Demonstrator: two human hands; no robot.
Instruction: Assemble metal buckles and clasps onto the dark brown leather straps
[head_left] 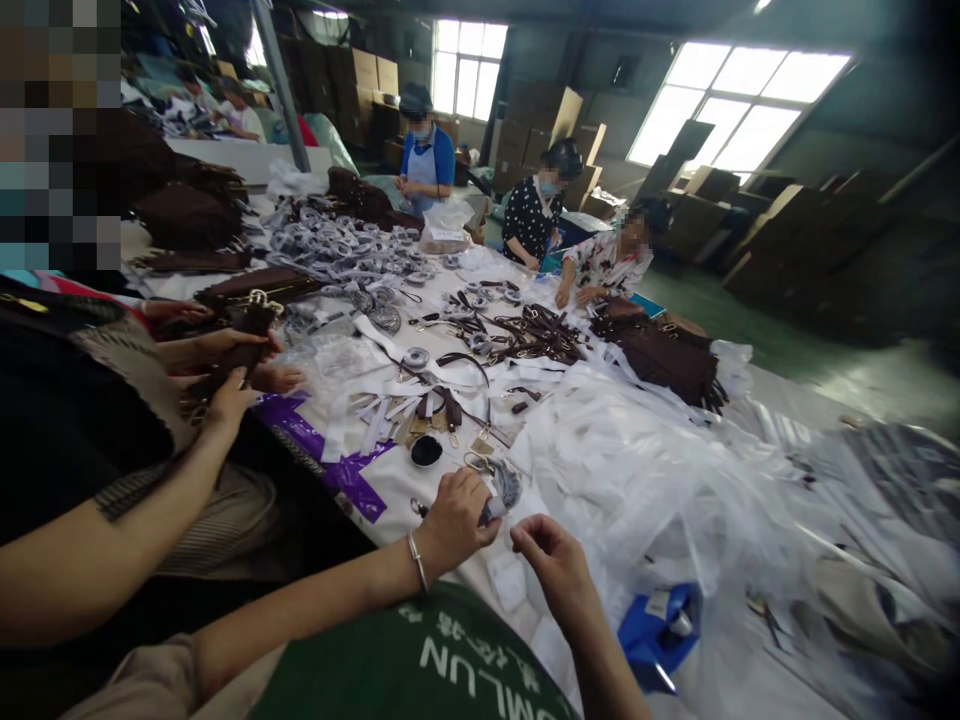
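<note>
My left hand [456, 515] is closed around a coiled strap [507, 486] in grey wrapping with metal hardware, just above the table's near edge. My right hand [553, 562] is beside it, thumb and forefinger pinched together. Whether anything thin is between those fingertips I cannot make out. Behind my left hand stands a small round container [427, 452] with a dark inside. A metal clasp [418, 508] lies next to my left wrist. White plastic bags [637, 450] are heaped right of my hands.
A blue tape dispenser [660, 635] lies at lower right among the plastic. Purple tape [360, 485] marks the table edge at left. Beyond lie brown straps [536, 335], grey wrapped coils [322, 240] and brown bags [652, 355]. A co-worker's hands [232, 375] hold a brown piece at left; several people work opposite.
</note>
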